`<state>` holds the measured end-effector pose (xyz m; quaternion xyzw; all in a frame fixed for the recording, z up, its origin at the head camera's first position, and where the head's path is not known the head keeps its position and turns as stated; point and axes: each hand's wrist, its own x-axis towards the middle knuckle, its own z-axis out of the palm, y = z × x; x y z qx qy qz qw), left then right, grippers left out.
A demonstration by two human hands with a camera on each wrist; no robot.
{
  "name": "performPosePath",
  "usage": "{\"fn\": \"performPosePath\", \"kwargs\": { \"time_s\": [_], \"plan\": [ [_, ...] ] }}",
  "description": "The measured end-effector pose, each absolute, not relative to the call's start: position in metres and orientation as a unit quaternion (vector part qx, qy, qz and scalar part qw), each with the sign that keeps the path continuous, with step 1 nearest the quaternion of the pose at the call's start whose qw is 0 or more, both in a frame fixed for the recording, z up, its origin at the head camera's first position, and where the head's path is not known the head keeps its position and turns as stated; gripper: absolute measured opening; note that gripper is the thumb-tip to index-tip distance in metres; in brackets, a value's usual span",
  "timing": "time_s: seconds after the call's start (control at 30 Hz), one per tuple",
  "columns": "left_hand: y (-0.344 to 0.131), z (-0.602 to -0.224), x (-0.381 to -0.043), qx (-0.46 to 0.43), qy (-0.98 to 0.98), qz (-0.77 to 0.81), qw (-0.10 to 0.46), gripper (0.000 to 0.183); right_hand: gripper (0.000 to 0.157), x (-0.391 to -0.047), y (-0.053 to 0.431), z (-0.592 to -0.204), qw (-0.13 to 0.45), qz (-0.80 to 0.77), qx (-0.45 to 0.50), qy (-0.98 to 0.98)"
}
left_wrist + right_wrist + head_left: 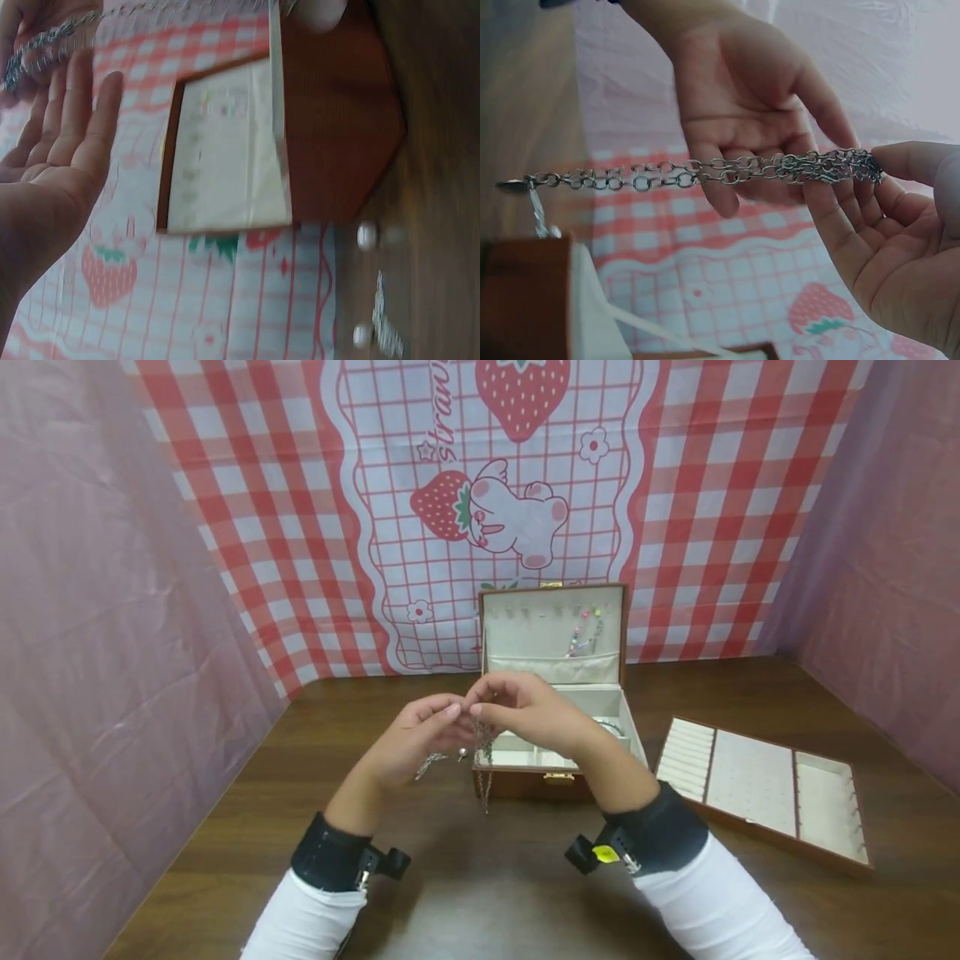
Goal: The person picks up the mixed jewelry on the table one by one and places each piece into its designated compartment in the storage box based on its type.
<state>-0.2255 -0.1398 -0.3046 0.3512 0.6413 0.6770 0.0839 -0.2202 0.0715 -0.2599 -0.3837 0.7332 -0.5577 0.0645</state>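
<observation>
Between thumb and fingers, my right hand (528, 714) pinches a bunched silver chain necklace (735, 172), whose links hang down in front of the jewelry box (517, 783). A small flat disc (511, 185) is at the chain's lower end. My left hand (408, 739) is held close beside it, palm toward the chain and fingers (79, 105) nearly straight. In the right wrist view, the left hand (739, 97) lies behind the links. The brown box stands open, its pale inside partly hidden by my right hand.
A colorful beaded bracelet (585, 633) hangs inside the raised lid (525, 631). A bangle (609, 727) lies in the box. To the right rests a sectioned tray (753, 781). Pearl pieces (367, 235) and a silver dangling piece (386, 330) lie on the table left of the box.
</observation>
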Motion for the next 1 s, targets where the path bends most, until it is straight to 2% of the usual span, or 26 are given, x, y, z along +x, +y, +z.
{"fn": "performPosePath", "kwargs": {
  "time_s": [0.1,0.23,0.5,0.7,1.0],
  "plan": [
    [-0.126,-0.304,-0.223,0.362,0.619,0.691,0.087,0.017,0.011,-0.219,0.086,-0.254,0.04,-0.545,-0.39,0.741],
    [-0.112,-0.298,-0.219,0.35,0.646,0.675,0.068,0.023,0.011,-0.22,0.101,-0.251,0.029,-0.534,-0.387,0.751],
    [-0.094,-0.275,-0.214,0.289,0.729,0.621,-0.007,0.015,0.015,-0.22,0.128,-0.258,0.049,-0.538,-0.369,0.757],
    [-0.092,-0.255,-0.213,0.287,0.746,0.597,-0.068,0.013,0.02,-0.221,0.137,-0.268,0.067,-0.56,-0.369,0.739],
    [-0.084,-0.236,-0.212,0.308,0.744,0.583,-0.102,0.012,0.018,-0.224,0.138,-0.293,0.076,-0.545,-0.334,0.765]
  ]
}}
